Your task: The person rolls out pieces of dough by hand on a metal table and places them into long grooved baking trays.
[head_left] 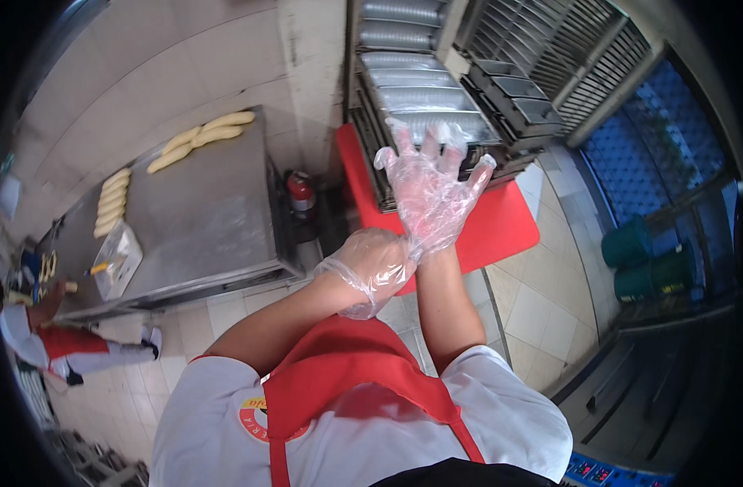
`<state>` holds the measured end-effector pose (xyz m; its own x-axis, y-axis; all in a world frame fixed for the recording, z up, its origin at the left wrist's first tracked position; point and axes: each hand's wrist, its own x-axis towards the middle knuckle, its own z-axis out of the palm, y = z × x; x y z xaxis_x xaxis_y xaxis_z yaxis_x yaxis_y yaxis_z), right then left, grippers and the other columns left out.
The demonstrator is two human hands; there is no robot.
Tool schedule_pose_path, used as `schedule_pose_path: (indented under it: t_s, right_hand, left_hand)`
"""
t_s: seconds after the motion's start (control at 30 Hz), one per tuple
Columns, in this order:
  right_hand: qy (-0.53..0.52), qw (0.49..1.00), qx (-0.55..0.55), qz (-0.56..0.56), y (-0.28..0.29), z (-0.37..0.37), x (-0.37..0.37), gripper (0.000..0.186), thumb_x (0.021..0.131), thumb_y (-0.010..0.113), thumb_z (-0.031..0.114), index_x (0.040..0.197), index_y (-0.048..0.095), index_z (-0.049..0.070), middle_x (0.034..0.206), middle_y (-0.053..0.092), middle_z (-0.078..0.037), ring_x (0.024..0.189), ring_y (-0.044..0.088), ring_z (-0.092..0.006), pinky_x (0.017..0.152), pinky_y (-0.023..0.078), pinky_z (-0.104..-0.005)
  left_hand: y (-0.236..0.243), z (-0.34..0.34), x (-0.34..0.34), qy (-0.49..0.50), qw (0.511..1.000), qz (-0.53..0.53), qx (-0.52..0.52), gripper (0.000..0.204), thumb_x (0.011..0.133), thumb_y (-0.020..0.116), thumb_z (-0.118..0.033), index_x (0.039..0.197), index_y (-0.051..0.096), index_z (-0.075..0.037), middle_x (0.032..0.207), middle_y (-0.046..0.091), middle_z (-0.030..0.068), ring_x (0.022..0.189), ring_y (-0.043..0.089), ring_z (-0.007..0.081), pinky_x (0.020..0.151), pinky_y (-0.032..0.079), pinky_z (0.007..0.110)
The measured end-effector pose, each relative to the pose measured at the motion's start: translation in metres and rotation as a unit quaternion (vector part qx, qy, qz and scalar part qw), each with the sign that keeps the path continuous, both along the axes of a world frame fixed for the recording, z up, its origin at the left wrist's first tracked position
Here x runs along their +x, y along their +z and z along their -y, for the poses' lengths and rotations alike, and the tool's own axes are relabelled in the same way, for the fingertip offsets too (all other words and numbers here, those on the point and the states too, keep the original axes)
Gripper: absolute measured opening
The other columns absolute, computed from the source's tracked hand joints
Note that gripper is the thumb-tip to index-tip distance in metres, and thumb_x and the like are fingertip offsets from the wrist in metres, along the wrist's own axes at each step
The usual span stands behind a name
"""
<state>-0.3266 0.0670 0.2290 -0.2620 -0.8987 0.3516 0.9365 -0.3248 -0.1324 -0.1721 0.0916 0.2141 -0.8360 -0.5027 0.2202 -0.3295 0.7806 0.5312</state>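
Note:
My right hand [432,183] is in a clear plastic glove, raised palm down with the fingers spread, above the red surface [493,239] and in front of the stacked metal baking trays [396,85]. My left hand [371,268], also loosely gloved in clear plastic, is closed at the right wrist, pinching the cuff of that glove. Its fingertips are partly hidden under the right wrist and crinkled plastic.
At left, a steel table [217,207] holds rows of dough pieces [201,138] and a white container [120,260]. A co-worker [67,345] stands at its near end. A fire extinguisher [301,195] stands beside it; green bins [647,264] and a grille door are right.

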Motion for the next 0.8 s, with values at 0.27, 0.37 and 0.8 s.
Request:
schedule_pose_path:
  t_s: [0.27,0.37,0.8]
  right_hand:
    - [0.026,0.995,-0.019,-0.092,0.028,0.010,0.119,0.071,0.100,0.064,0.058,0.160,0.048,0.023,0.161,0.042,-0.007,0.137,0.051,-0.0395,0.102,0.049,-0.0517]
    - [0.017,0.977,0.043,-0.209,0.035,0.021,0.142,0.063,0.105,0.061,0.044,0.147,0.055,-0.003,0.136,0.066,-0.014,0.117,0.067,-0.0344,0.087,0.055,-0.0396]
    - [0.159,0.853,0.040,-0.495,0.011,0.006,0.492,0.100,0.099,0.024,0.087,0.174,0.003,0.024,0.181,0.008,0.005,0.163,0.011,-0.0174,0.131,0.010,-0.0442]
  left_hand:
    - [0.010,-0.027,0.102,0.084,0.995,-0.031,-0.051,0.018,0.085,0.068,-0.021,0.079,0.065,-0.004,0.077,0.067,0.0200,0.078,0.066,0.0438,0.076,0.050,0.055]
    - [0.020,-0.036,0.157,0.187,0.969,-0.153,-0.053,0.025,0.094,0.068,-0.024,0.084,0.067,-0.002,0.077,0.067,0.0200,0.078,0.068,0.0419,0.075,0.053,0.052]
    - [-0.012,-0.034,0.407,0.297,0.860,-0.413,0.048,0.089,0.110,0.040,-0.059,0.171,0.009,-0.002,0.178,0.011,0.0239,0.158,0.029,0.0453,0.125,0.029,0.045]
